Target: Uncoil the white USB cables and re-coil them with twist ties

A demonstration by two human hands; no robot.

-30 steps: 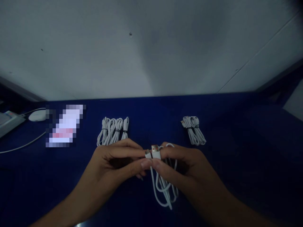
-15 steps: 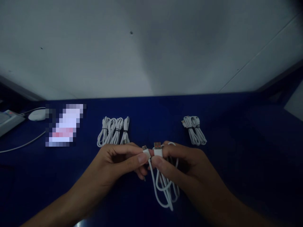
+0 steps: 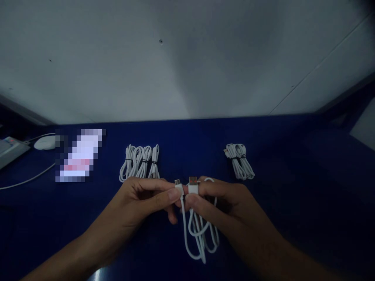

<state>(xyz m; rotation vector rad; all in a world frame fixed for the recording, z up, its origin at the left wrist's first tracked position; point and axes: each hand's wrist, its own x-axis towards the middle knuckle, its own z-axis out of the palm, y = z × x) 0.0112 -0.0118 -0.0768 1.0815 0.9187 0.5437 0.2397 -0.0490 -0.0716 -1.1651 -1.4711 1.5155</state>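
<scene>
A white USB cable (image 3: 202, 234) hangs in loose loops below both hands at the front middle of the blue table. My left hand (image 3: 146, 197) pinches its smaller plug (image 3: 179, 189) between thumb and forefinger. Beside it, my right hand (image 3: 225, 203) grips the larger USB-A plug (image 3: 193, 188), with some of the loops behind its fingers. Both plugs point away from me, close together but apart. Behind my left hand lies a row of several tied white cables (image 3: 136, 162). A smaller group of tied cables (image 3: 240, 162) lies beyond my right hand.
At the left a blurred-out bright screen (image 3: 82, 152) lies on the blue table (image 3: 187, 140). Next to it are a white rounded device (image 3: 45, 143), a white power strip (image 3: 13, 150) and a loose cord (image 3: 29, 181). A pale wall (image 3: 117, 70) rises behind the table.
Both hands have shifted slightly left with the cable, and its hanging loops have swung left. The grip on both plugs is the same.
</scene>
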